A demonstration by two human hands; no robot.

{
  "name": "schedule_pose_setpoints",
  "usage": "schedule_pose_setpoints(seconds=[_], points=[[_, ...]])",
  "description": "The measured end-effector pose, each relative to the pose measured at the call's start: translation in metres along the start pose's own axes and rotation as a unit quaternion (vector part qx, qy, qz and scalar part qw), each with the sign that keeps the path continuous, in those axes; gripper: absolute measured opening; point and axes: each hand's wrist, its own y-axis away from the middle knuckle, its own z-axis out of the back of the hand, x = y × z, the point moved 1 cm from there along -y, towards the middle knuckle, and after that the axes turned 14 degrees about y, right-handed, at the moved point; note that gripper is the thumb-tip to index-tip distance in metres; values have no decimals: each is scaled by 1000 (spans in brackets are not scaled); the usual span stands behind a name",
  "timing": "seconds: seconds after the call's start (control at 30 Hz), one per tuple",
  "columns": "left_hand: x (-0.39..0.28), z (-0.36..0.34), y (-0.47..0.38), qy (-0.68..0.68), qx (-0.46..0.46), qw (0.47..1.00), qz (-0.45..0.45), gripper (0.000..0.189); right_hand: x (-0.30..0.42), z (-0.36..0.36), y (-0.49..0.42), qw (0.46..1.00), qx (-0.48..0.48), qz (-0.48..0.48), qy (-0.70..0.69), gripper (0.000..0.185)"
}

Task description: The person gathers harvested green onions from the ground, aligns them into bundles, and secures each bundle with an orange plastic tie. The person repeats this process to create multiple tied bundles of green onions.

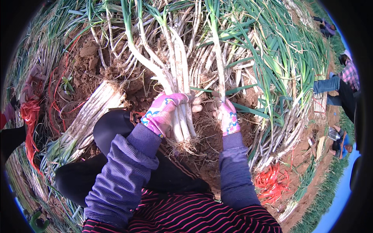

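Observation:
My left hand (169,112), in a pink flowered glove, is closed around a small bunch of green onions (177,72); their white stalks pass through the grip and their roots hang below it. To the right, my right hand (225,115), gloved alike, holds a single green onion (220,67) near its root end, with the green top pointing away from me. Beyond both hands lie many loose green onions (204,61) on the soil. A bundle of green onions (90,113) rests left of my knee, roots towards the hands.
Red plastic ties (271,183) lie at the lower right, and more red ties (30,116) hang at the left. A large heap of green onions (291,67) spreads on the right. Other people are at the far right edge; part of another person shows at the left edge.

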Motion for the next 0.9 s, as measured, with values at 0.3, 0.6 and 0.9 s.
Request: schedule_pose_setpoints(seconds=[0.3,0.6,0.9], points=[[52,13,3,-113,77,991,-6,39,43,-40,123,988,123,45,86,42],[41,-4,11,-63,61,980,179,46,35,-33,126,957,245,-94,-121,53],[20,-22,10,-101,45,945,307,32,40,-45,110,868,386,-117,-289,82]])
